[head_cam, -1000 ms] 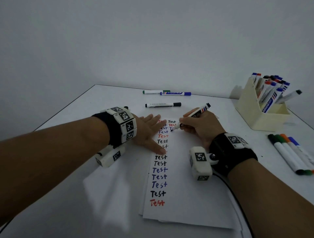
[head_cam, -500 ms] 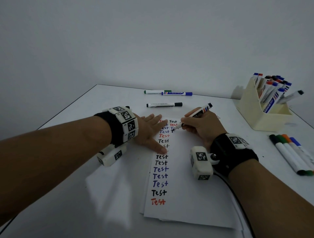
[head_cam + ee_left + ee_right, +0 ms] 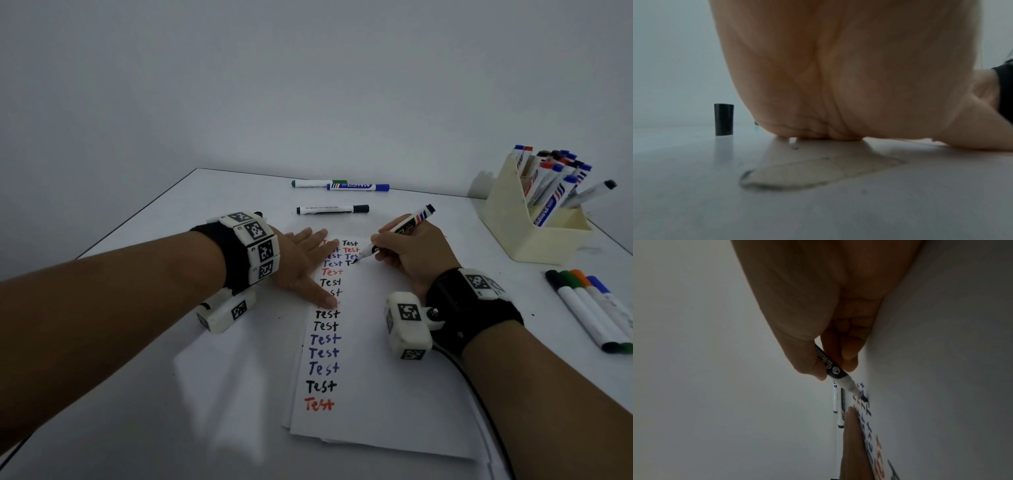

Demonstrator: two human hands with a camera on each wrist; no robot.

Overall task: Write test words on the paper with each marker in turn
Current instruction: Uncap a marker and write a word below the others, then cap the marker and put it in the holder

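A white sheet of paper point(image 3: 376, 359) lies on the table with a column of "Test" words in black, blue and red, and a second column begun at its top. My right hand point(image 3: 407, 253) grips an uncapped black marker point(image 3: 397, 231), tip on the paper beside a fresh black "T". In the right wrist view the marker point(image 3: 840, 374) sits pinched between thumb and fingers. My left hand point(image 3: 305, 263) lies flat with fingers spread on the paper's left edge, covering parts of some words. The left wrist view shows only its palm point(image 3: 838, 73) pressed down.
A black cap point(image 3: 723, 119) stands upright left of my left hand. Three capped markers point(image 3: 332, 209) lie at the table's far side. A cream holder point(image 3: 513, 219) with several markers stands at the right. More markers point(image 3: 589, 308) lie in a row near the right edge.
The marker tip has moved down one line in the second column, where a new black "T" has appeared. My left hand has stayed in place.
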